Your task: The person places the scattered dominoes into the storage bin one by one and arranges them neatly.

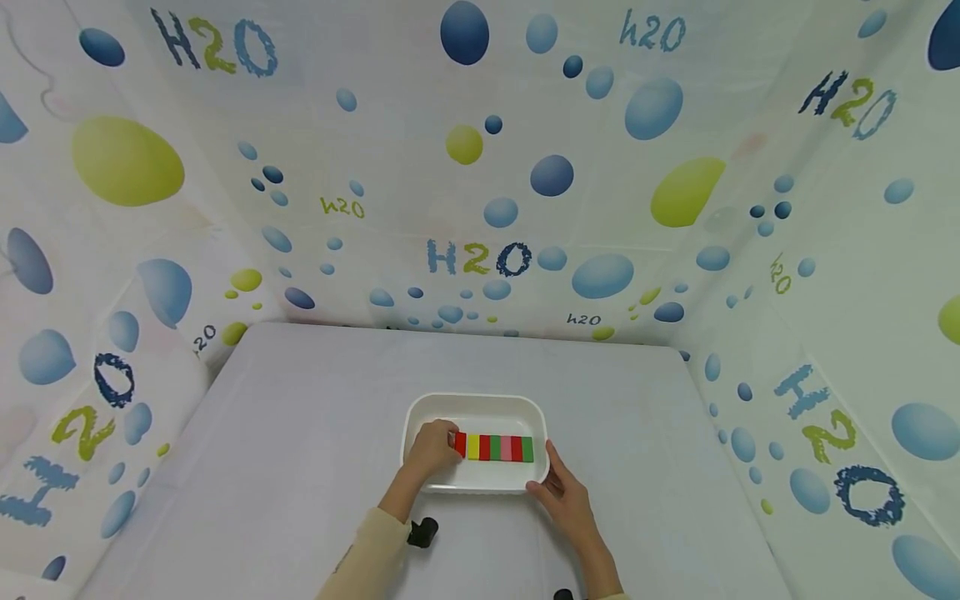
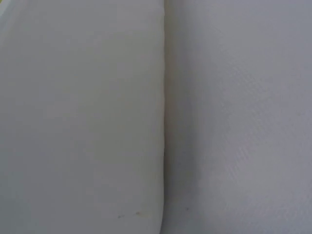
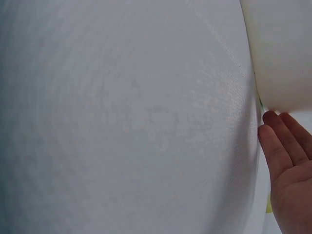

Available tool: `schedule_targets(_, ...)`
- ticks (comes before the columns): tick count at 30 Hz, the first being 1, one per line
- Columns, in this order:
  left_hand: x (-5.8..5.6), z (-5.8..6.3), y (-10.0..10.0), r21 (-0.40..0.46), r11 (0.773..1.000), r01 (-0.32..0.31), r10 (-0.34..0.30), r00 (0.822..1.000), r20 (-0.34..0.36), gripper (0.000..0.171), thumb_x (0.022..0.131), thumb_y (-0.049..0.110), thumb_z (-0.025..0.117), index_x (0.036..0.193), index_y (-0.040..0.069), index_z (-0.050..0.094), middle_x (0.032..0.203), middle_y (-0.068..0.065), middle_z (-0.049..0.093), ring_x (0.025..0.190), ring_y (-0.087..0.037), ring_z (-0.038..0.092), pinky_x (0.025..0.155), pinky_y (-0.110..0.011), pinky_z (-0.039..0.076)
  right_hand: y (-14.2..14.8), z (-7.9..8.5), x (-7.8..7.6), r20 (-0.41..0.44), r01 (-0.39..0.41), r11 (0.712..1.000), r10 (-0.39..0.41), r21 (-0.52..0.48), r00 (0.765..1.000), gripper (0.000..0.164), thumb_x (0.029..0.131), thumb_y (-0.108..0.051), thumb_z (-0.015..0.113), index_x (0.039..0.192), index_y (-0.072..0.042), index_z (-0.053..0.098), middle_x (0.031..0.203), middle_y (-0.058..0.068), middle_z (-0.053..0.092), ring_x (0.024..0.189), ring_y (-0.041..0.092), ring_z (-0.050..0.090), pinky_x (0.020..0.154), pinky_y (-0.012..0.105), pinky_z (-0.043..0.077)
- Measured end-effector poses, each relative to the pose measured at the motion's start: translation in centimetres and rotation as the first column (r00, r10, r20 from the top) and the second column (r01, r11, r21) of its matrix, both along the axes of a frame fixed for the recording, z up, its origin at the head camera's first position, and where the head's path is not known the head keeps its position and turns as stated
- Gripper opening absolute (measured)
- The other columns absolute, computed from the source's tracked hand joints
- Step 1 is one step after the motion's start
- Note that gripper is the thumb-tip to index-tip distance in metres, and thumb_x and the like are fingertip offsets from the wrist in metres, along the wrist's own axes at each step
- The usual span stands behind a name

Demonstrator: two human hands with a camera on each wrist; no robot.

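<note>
A white tray [image 1: 480,482] lies on the table with several small coloured blocks [image 1: 495,448] in a row inside, in red, yellow, green and pink. My left hand [image 1: 432,448] reaches over the tray's left side and pinches the red block [image 1: 461,446] at the row's left end, partly covering it. At the right near corner, my right hand [image 1: 567,500] holds the tray, thumb by the near rim and fingers along the right side. The right wrist view shows those fingers [image 3: 278,146] against the tray wall [image 3: 282,53]. In the left wrist view, the tray's pale side [image 2: 97,107] fills the left half; no hand shows there.
A pale cloth [image 1: 315,417] covers the table. Hanging sheets [image 1: 405,167] printed with blue and green bubbles stand behind it and on both sides. A black wrist device [image 1: 423,532] sits by the left wrist, and another [image 1: 562,594] shows at the bottom edge.
</note>
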State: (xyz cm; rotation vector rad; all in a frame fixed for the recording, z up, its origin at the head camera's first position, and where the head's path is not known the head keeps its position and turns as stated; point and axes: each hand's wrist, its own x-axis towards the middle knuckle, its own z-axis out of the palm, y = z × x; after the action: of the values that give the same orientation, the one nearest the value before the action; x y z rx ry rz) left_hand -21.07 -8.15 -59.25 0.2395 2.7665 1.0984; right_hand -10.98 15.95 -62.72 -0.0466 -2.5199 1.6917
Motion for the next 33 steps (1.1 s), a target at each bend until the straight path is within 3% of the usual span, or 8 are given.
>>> schedule_targets(3, 0.0, -0.1, 0.0, 0.005, 1.0, -0.001, 0.001, 1.0, -0.007, 0.04, 0.072, -0.002, 0.077, 0.11, -0.007, 0.067, 0.077, -0.006, 0.058, 0.073, -0.018, 0.052, 0.067, -0.031, 0.049, -0.2, 0.2, 0.1, -0.009, 0.015, 1.0, -0.015, 0.005, 1.0, 0.077, 0.086, -0.019, 0.074, 0.152, -0.015, 0.035, 0.151, 0.014, 0.043, 0.128, 0.033, 0.054, 0.096, 0.037, 0.049)
schedule_targets(8, 0.1, -0.1, 0.2, 0.015, 1.0, -0.013, 0.013, 1.0, 0.009, 0.039, 0.073, -0.001, 0.077, 0.11, -0.006, 0.067, 0.078, -0.006, 0.059, 0.073, -0.018, 0.052, 0.068, -0.032, 0.051, -1.0, 2.9, 0.8, -0.007, 0.014, 1.0, -0.014, 0.011, 1.0, 0.075, 0.086, -0.013, 0.073, 0.151, -0.007, 0.036, 0.15, 0.019, 0.043, 0.127, 0.038, 0.054, 0.096, 0.04, 0.049)
schedule_targets(11, 0.1, -0.1, 0.2, 0.012, 1.0, -0.011, 0.011, 1.0, 0.002, 0.039, 0.072, -0.001, 0.078, 0.109, -0.006, 0.067, 0.077, -0.006, 0.059, 0.073, -0.018, 0.052, 0.066, -0.031, 0.049, -0.7, 2.2, 0.6, -0.014, 0.009, 0.999, -0.009, 0.031, 1.0, 0.075, 0.087, -0.018, 0.073, 0.151, -0.01, 0.036, 0.15, 0.016, 0.044, 0.127, 0.035, 0.055, 0.096, 0.037, 0.049)
schedule_targets(15, 0.1, 0.0, 0.2, -0.003, 1.0, -0.004, 0.004, 1.0, -0.018, 0.038, 0.071, -0.001, 0.079, 0.108, -0.006, 0.068, 0.075, -0.005, 0.057, 0.072, -0.017, 0.051, 0.063, -0.028, 0.045, 0.0, -0.1, -0.1, -0.022, 0.003, 0.999, -0.002, 0.035, 1.0, 0.076, 0.087, -0.025, 0.074, 0.152, -0.019, 0.035, 0.152, 0.011, 0.042, 0.13, 0.03, 0.053, 0.097, 0.033, 0.049)
schedule_targets(22, 0.3, 0.1, 0.2, -0.011, 1.0, -0.001, 0.001, 1.0, -0.022, 0.038, 0.073, 0.0, 0.078, 0.109, -0.005, 0.068, 0.074, -0.005, 0.056, 0.073, -0.018, 0.051, 0.063, -0.028, 0.044, 0.1, -0.2, 0.0, -0.029, -0.011, 1.0, 0.012, 0.028, 1.0, 0.077, 0.087, -0.027, 0.074, 0.152, -0.02, 0.035, 0.152, 0.01, 0.042, 0.13, 0.03, 0.053, 0.096, 0.03, 0.05)
schedule_targets(33, 0.5, 0.3, 0.3, -0.015, 1.0, 0.01, -0.01, 1.0, -0.029, 0.038, 0.071, 0.0, 0.078, 0.107, -0.005, 0.068, 0.072, -0.003, 0.054, 0.069, -0.015, 0.048, 0.063, -0.027, 0.04, 0.0, 0.0, 0.1, -0.051, -0.017, 0.999, 0.019, 0.039, 0.999, 0.076, 0.088, -0.022, 0.072, 0.153, -0.012, 0.034, 0.151, 0.016, 0.042, 0.128, 0.035, 0.054, 0.096, 0.033, 0.05)
